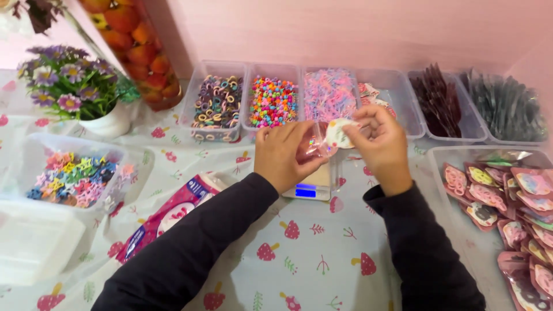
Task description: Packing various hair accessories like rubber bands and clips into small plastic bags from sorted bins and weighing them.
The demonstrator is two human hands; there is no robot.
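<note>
Left hand (pixel 285 154): closed on a small clear pouch (pixel 315 147), pinching it near its open end, above the scale.
Right hand (pixel 377 144): fingertips grasp a small round white card (pixel 337 133) with coloured dots, held at the mouth of the pouch, touching it.
Pouch: between the two hands, lifted off the counter; it looks to hold a few small coloured pieces, though this is blurred.
Progress: judged from the frame, the pouch is partly filled and the card not fully inside; sealing not yet done.
Finished packs (pixel 507 213): many pink pouches lie in a clear tray to the right of the right hand.
Scale (pixel 311 187): small, with a lit blue display, just below the hands.
Supply bins (pixel 271 101): a row of clear boxes beyond the hands, with hair ties and bright beads; farther right, dark and grey pouches.
Clip box (pixel 72 175): left of the left hand, holding coloured star clips.
Counter (pixel 311 253): covered with a white cloth printed with red mushrooms.
Room: pink wall behind; potted purple flowers (pixel 66 83) at far left.
</note>
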